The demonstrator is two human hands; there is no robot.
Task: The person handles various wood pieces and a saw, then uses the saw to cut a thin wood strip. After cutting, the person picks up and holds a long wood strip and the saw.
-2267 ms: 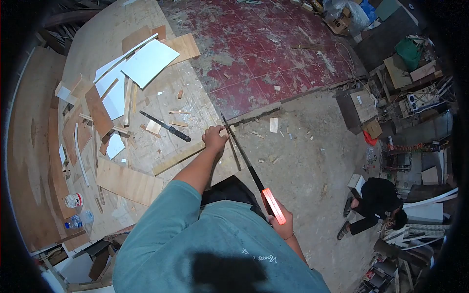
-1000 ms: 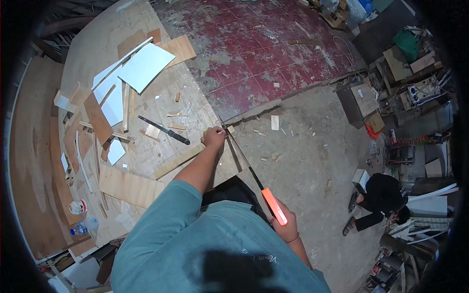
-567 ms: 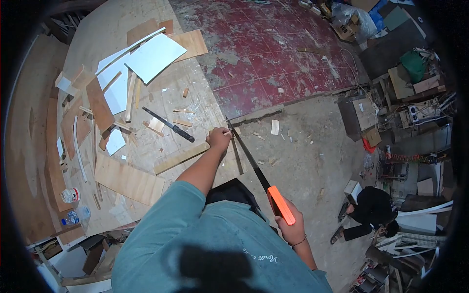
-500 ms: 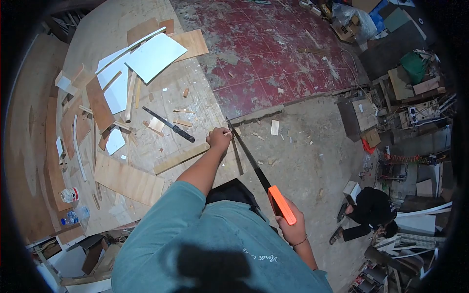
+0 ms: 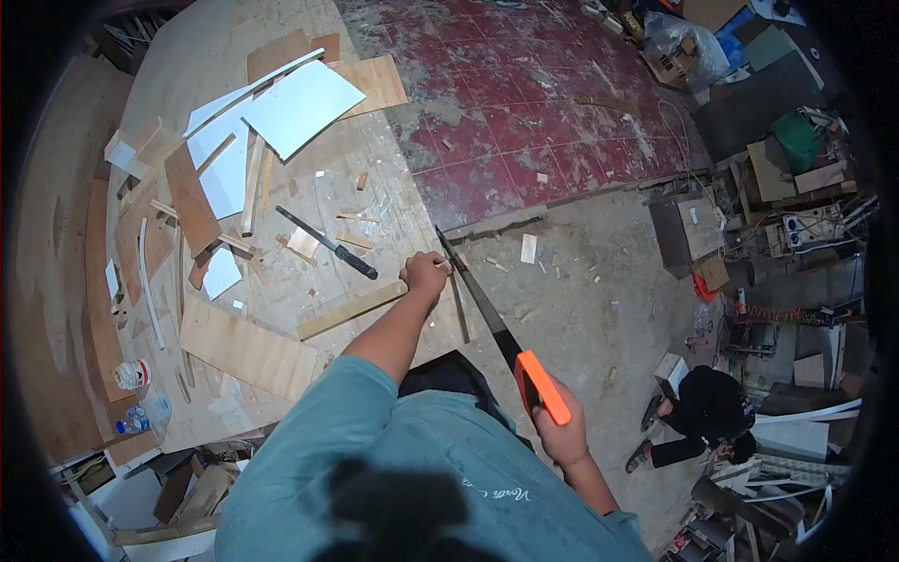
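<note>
My right hand [image 5: 565, 426] is wrapped round the orange handle of a handsaw [image 5: 485, 312]. The dark blade slants up and left, along the edge of the wooden worktable [image 5: 375, 173]. Beside the blade, at that edge, my left hand [image 5: 427, 275] is closed on a wooden strip [image 5: 351, 311], whose pale end shows by the fingers. How the blade meets the wood is too small to tell. A second, black-handled saw [image 5: 328, 243] lies on the table to the left of my left hand.
White panels [image 5: 304, 108], a plywood sheet [image 5: 248, 345] and several offcuts lie on the table. A jar [image 5: 132, 375] and a plastic bottle [image 5: 134, 419] stand at the left. Scraps litter the concrete floor [image 5: 581, 309]. Another person [image 5: 707, 412] crouches at the right.
The handsaw and my right hand have shifted only slightly. My left hand stays closed at the table edge, and the whole view has moved a little.
</note>
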